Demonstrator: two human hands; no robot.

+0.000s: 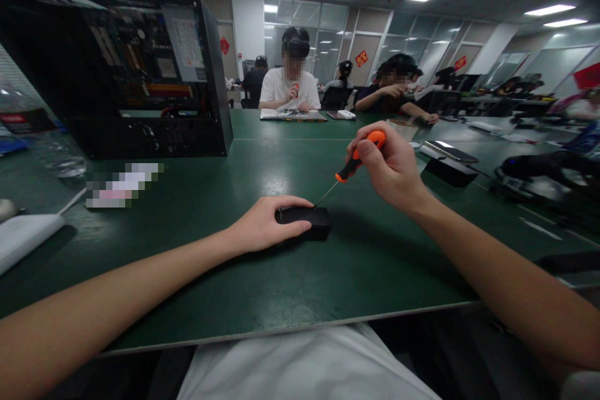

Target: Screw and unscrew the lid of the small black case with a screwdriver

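A small black rectangular box [320, 225] lies on the green table [262, 287] in front of me. My left hand [267, 223] is closed around its left end, with the thumb along the near side and the fingers along the far side. In my right hand [394, 165] is a screwdriver [349, 169] with an orange and black handle, held at a slant. Its thin shaft points down and left, and the tip meets the far top edge of the box. Whether a screw sits under the tip is too small to tell.
An open black computer case [215, 87] stands at the back left. A plastic bottle [56, 144] and a white object [28, 237] lie left. A black box [450, 170] sits at the right. Across the table a person in a white shirt [274, 87] works.
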